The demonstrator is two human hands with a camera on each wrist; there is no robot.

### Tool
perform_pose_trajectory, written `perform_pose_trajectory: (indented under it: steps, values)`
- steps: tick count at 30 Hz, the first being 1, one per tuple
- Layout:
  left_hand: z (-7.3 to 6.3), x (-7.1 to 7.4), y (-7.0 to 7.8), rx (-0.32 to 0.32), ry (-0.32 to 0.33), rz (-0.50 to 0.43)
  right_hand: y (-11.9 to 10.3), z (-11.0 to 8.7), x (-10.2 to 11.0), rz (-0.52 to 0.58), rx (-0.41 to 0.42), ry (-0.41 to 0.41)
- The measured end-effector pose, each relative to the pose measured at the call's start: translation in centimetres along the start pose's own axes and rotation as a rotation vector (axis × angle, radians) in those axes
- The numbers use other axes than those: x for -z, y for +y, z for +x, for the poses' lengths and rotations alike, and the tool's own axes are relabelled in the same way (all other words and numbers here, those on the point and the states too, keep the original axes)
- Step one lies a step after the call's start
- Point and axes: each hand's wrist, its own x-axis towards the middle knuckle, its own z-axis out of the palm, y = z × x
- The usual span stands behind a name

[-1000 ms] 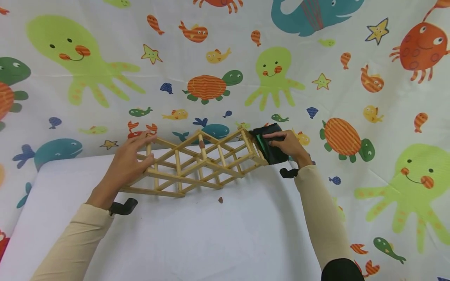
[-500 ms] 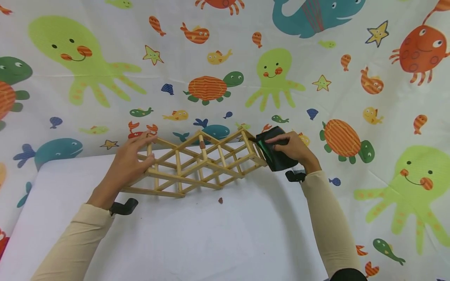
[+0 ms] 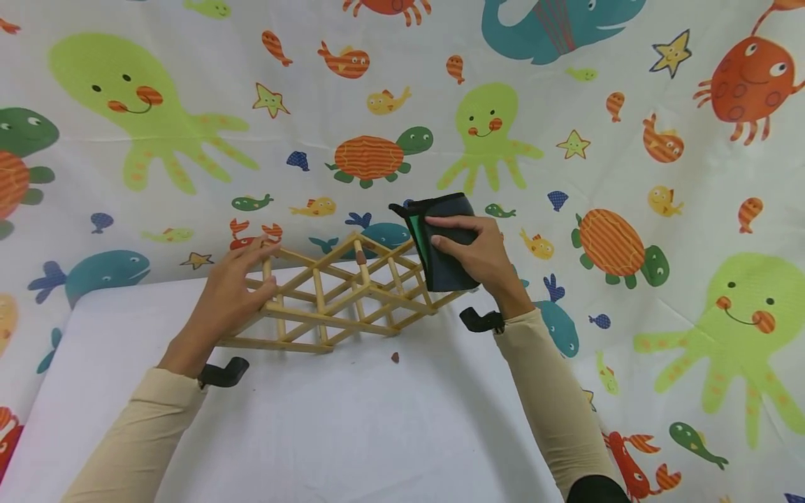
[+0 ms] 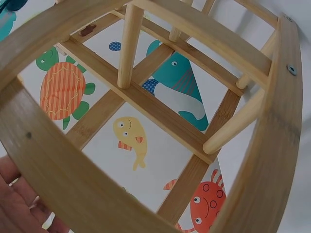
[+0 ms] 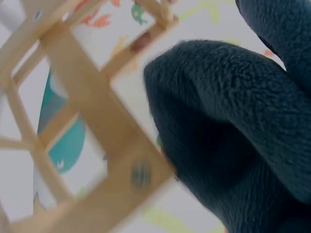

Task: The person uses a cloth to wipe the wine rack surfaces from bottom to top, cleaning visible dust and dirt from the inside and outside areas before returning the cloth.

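A light wooden lattice rack (image 3: 344, 323) of crossed slats and round dowels, resembling a wine rack, lies on the white surface. My left hand (image 3: 229, 290) grips its left end, thumb and fingers around the end bars; part of this hand (image 4: 22, 206) shows at the lower left of the left wrist view. My right hand (image 3: 481, 251) pinches a folded dark cloth (image 3: 449, 271) with a green inner side, held in front of the rack's right part and hiding some of it. In the right wrist view the fuzzy cloth (image 5: 209, 82) covers the fingers, beside a blurred rack corner (image 5: 124, 141).
A small brown fragment (image 3: 395, 358) lies on the white surface (image 3: 352, 426) before the rack. One dowel bears a brown patch (image 3: 360, 257). Behind and to the right hangs a white curtain (image 3: 402, 70) printed with sea animals.
My right hand first drew the cloth slightly right and down along the rack's right end, then brought it left and up over the right part. The left hand and rack stayed put.
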Motion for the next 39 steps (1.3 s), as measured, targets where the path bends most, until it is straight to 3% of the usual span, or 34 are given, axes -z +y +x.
perform_pose_trajectory:
  steps: [4,7,11,15,19,23,26,30,33,36,39]
  values:
    - [-0.2,0.0,0.0,0.015,-0.006,0.000,-0.1,1.6,-3.4,-0.055,0.093,-0.015]
    - [-0.3,-0.1,0.0,0.023,-0.006,-0.001,0.3,3.1,-5.8,-0.162,0.142,-0.048]
    - [-0.3,-0.3,-0.1,0.026,-0.001,-0.008,1.3,4.8,-8.1,-0.308,0.084,-0.175]
    - [-0.3,-0.4,-0.1,0.013,0.010,-0.008,1.5,5.6,-8.0,-0.348,0.022,-0.343]
    - [-0.2,-0.4,0.1,0.011,0.015,-0.005,0.8,6.0,-6.3,-0.248,0.007,-0.445]
    - [-0.1,-0.3,0.4,0.027,0.004,-0.001,0.6,6.1,-5.6,-0.136,-0.021,-0.355]
    - [-0.1,-0.3,0.4,0.030,0.004,-0.003,0.8,6.0,-6.4,-0.179,-0.013,-0.266]
    - [-0.1,-0.3,0.3,0.027,0.006,-0.020,1.1,5.9,-7.5,-0.280,0.023,-0.336]
    - [0.0,-0.5,0.2,0.024,0.001,-0.027,0.9,5.8,-7.2,-0.231,0.036,-0.422]
    - [-0.1,-0.4,0.3,0.028,0.003,-0.022,0.5,5.8,-6.7,-0.148,0.013,-0.390]
    - [-0.2,-0.3,0.4,0.035,0.008,-0.020,0.5,5.9,-6.9,-0.127,-0.020,-0.283]
